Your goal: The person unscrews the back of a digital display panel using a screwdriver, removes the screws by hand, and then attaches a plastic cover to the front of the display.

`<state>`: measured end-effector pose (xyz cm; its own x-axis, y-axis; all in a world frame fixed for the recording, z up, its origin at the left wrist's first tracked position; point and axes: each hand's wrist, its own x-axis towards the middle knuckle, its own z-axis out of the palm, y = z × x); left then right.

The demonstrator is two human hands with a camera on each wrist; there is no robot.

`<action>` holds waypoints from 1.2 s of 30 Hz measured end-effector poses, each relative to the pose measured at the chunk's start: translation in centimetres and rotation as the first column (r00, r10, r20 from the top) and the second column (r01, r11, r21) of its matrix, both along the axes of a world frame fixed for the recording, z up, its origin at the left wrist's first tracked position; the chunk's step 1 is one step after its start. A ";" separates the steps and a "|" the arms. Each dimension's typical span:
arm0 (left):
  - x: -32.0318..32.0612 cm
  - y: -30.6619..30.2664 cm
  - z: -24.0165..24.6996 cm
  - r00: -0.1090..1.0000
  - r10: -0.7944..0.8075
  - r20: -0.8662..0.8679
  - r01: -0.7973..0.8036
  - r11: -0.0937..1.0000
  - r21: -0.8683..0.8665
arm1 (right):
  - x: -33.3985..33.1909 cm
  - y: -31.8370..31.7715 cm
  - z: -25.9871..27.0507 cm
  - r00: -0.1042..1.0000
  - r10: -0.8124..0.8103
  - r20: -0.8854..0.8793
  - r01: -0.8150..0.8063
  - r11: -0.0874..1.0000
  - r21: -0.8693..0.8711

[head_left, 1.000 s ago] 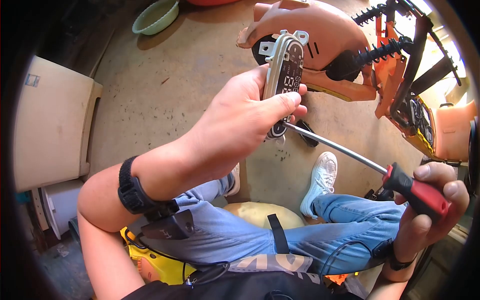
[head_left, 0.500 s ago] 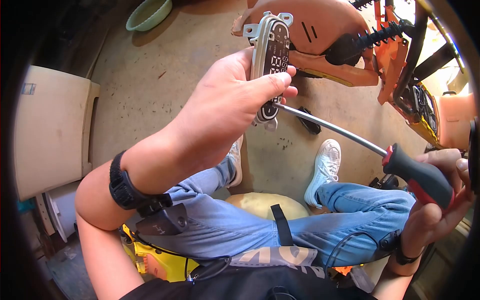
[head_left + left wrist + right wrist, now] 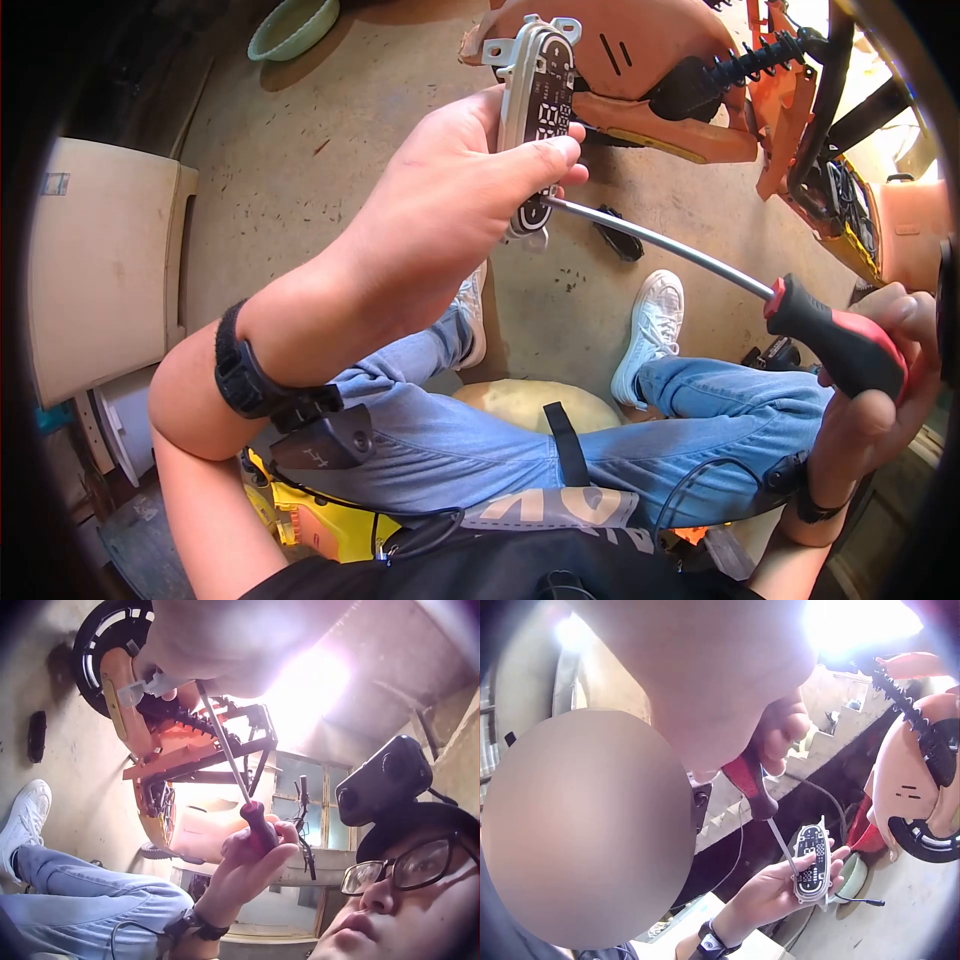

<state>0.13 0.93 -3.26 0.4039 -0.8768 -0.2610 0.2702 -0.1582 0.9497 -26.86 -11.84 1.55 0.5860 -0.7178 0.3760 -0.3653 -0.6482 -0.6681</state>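
Orange shell [image 3: 650, 50]: on the floor behind the panel.
Left hand [image 3: 450, 215]: wrapped round the panel [image 3: 541, 105], holding it upright, likely to steady it for the tool.
Right hand [image 3: 880, 390]: well right of the panel, clenched on the screwdriver [image 3: 820, 330], whose tip meets the panel's lower end.

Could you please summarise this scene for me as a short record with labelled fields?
Left hand: grips a scooter display panel, thumb across its face
Right hand: grips a red-and-black screwdriver by the handle
Screwdriver tip: at the panel's lower end
Floor: orange fairing, green basin, small black part
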 end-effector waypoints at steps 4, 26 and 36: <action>-0.1 0.0 -0.1 1.000 -0.013 0.003 0.013 1.000 -0.007 | -0.2 -0.3 0.3 0.999 -0.015 0.036 0.009 0.989 0.147; 0.0 0.0 0.1 1.000 -0.002 -0.010 0.003 0.998 0.055 | 0.7 0.0 0.4 0.981 0.192 0.029 -0.191 0.981 -0.027; 0.1 0.1 0.4 1.000 0.006 -0.014 -0.005 0.997 0.082 | 2.4 0.5 -0.3 0.996 0.065 0.056 -0.069 0.994 0.079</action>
<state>0.24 1.07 -2.87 0.4044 -0.8501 -0.3373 0.2844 -0.2336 0.9298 -24.46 -11.38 1.28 0.6145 -0.7070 0.3501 -0.2856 -0.6130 -0.7366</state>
